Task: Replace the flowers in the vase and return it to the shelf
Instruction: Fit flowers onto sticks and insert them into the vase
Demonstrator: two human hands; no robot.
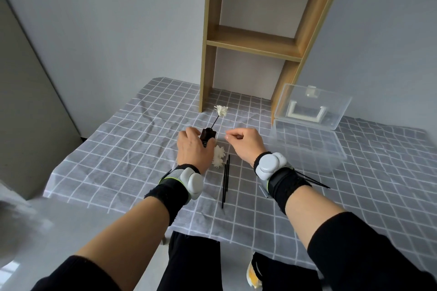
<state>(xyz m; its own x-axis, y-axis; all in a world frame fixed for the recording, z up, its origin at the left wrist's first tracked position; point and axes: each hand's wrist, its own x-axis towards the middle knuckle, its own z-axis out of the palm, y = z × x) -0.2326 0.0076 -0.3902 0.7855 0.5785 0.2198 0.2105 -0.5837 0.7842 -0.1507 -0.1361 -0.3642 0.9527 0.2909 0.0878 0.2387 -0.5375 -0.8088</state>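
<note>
One flower [221, 111] in vase [208, 136] (two [218, 156] lying).

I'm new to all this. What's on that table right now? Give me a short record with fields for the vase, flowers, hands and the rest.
vase: small dark vase, upright on the checked cloth
flower in vase: one white flower on a thin stem
spare flowers: two white flowers lying on the cloth, dark stems toward the person
left hand: left hand wrapped around the vase
right hand: right hand beside the vase, fingers pinched, nothing visibly held
shelf: wooden shelf behind, board bare
box: clear plastic box, lid open, at right
</note>
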